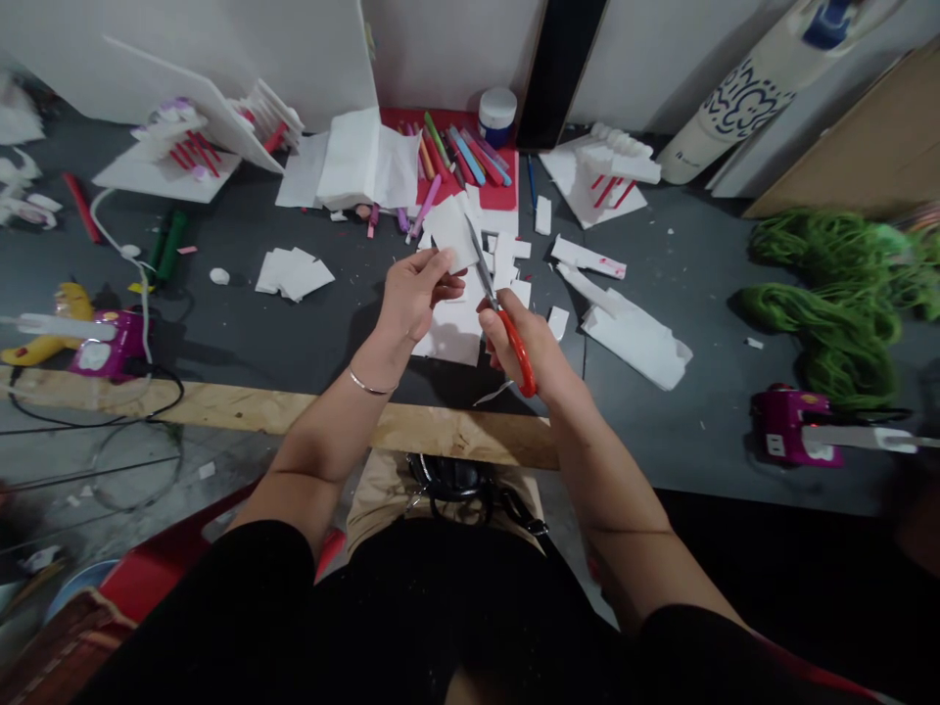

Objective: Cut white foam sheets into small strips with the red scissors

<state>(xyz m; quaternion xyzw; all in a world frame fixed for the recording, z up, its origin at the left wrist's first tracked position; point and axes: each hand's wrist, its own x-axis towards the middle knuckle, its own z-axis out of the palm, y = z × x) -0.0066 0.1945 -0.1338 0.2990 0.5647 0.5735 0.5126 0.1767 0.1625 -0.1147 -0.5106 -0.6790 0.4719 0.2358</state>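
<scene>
Between the thumb and fingers of my left hand is a small piece of white paper. My right hand grips scissors by their red-orange handles. The blades point away from me and lie along the right edge of the paper; whether they are parted is hard to make out. Under and behind my hands lie a white sheet and several small white cut pieces. A stack of white paper pieces rests to the left of my left hand.
Colored markers lie on a red sheet at the back, beside a white-lidded jar. Folded white paper and green yarn are to the right. Purple power strips sit at both sides. A tall bottle leans at the back right.
</scene>
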